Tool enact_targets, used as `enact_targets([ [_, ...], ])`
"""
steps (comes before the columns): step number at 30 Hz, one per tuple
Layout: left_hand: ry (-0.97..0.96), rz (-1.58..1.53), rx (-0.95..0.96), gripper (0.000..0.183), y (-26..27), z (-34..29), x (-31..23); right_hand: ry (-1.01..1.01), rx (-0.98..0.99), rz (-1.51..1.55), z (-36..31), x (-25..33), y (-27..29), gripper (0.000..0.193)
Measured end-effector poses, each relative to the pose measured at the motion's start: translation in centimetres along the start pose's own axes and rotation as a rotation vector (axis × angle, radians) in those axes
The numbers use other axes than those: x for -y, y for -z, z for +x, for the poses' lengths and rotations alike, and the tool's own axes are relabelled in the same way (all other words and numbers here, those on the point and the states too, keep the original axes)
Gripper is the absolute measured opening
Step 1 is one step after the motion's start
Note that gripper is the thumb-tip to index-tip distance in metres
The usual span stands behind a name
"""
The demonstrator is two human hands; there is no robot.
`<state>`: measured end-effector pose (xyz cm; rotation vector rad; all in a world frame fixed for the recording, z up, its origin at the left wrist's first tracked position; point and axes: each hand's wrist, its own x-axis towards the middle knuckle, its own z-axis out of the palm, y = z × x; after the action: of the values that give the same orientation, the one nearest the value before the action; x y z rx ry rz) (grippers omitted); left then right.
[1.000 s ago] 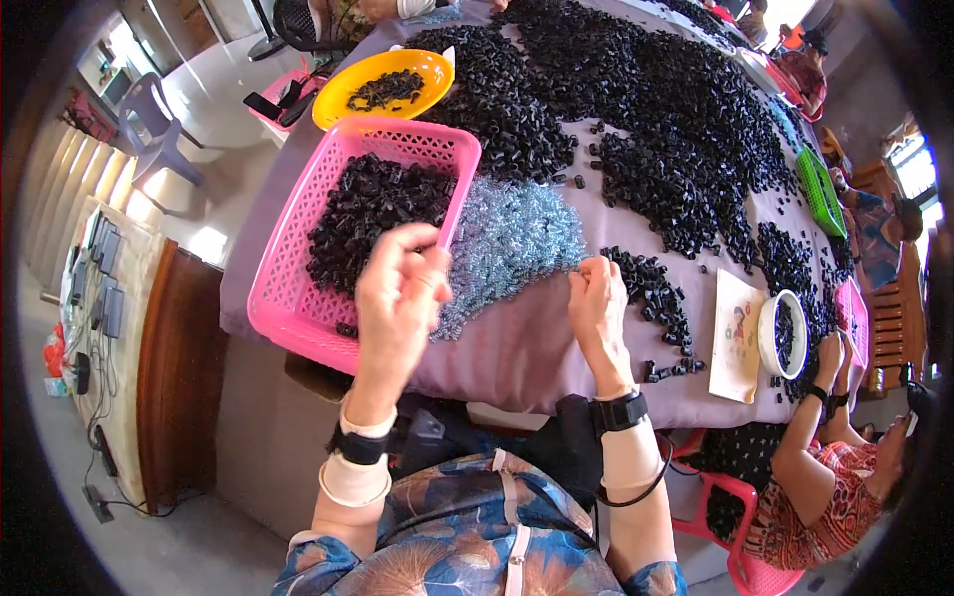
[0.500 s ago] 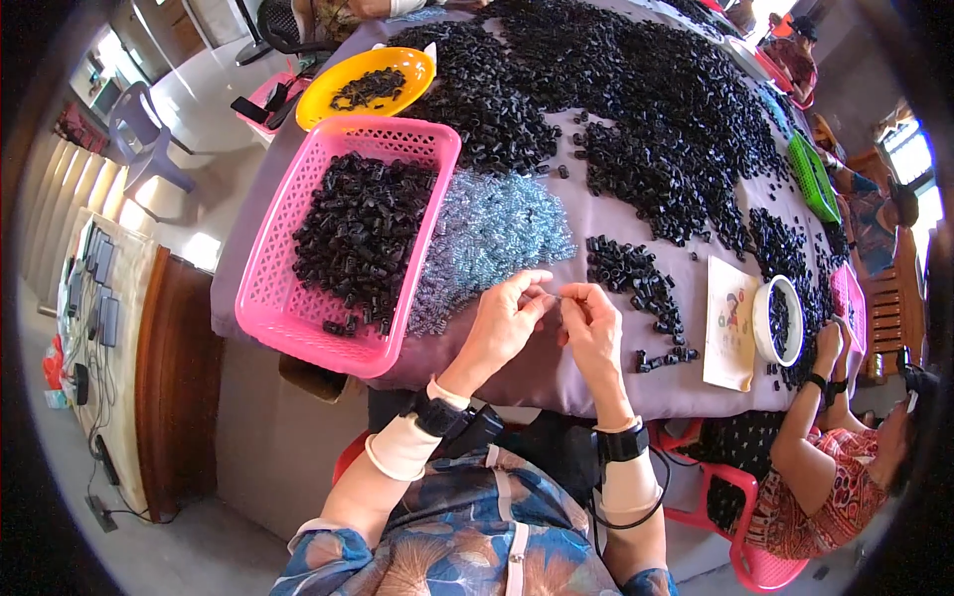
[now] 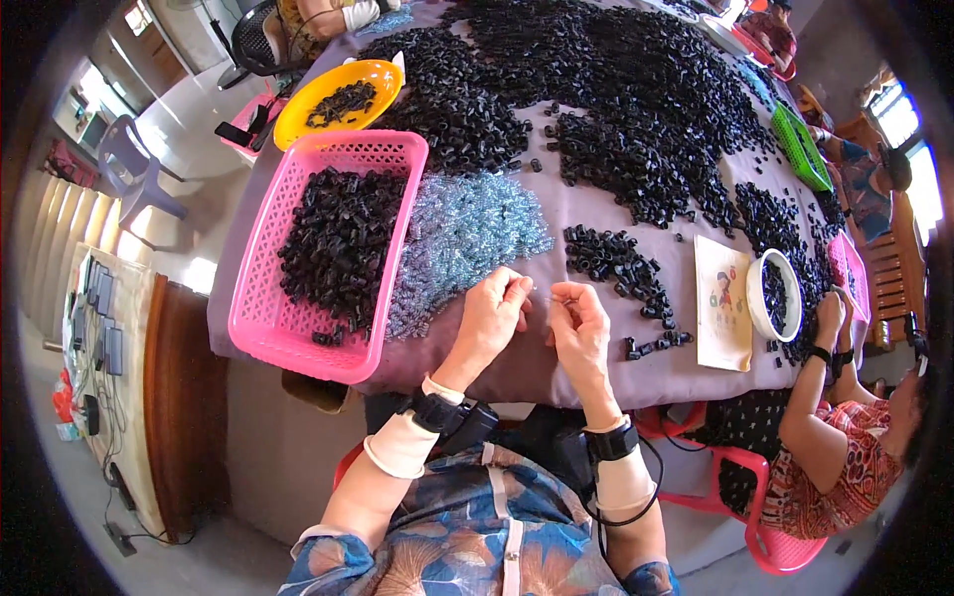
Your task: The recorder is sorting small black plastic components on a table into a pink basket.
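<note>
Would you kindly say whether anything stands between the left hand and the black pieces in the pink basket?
Yes: from the left hand, the clear bluish pile comes first, then the pink basket's right wall, before the black pieces.

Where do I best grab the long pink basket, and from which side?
Probably by the rim of the pink basket, at its left wall and near end, coming from the near left: those edges look unobstructed, while clear bluish pieces crowd its right wall and the yellow plate sits by its far end.
</note>
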<state>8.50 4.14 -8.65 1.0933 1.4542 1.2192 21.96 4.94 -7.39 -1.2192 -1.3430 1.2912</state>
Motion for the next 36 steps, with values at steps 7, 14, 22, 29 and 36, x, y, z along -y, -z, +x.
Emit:
enact_targets([
  [7, -0.275, 0.637, -0.218, 0.032, 0.9, 1.3, -2.6, 0.269, -0.181, -0.322, -0.5, -1.0, 2.6, 0.007],
  [14, -0.344, 0.663, -0.110, 0.022, -4.1, 2.9, -3.4, 0.149, -0.262, -0.125, -0.8, -1.5, 2.4, 0.007],
  [22, -0.369, 0.731, -0.089, 0.018, -6.4, 4.1, -1.3, 0.146, -0.276, -0.055, -0.7, -2.0, 2.5, 0.007],
  [29, -0.122, 0.154, 0.112, 0.013, -3.2, 1.4, -1.2, 0.176, -0.263, -0.091, -0.7, -1.8, 2.5, 0.007],
  [36, -0.239, 0.197, -0.036, 0.021, -2.7, -0.2, -0.6, 0.130, -0.209, -0.065, -0.8, -1.5, 2.2, 0.006],
])
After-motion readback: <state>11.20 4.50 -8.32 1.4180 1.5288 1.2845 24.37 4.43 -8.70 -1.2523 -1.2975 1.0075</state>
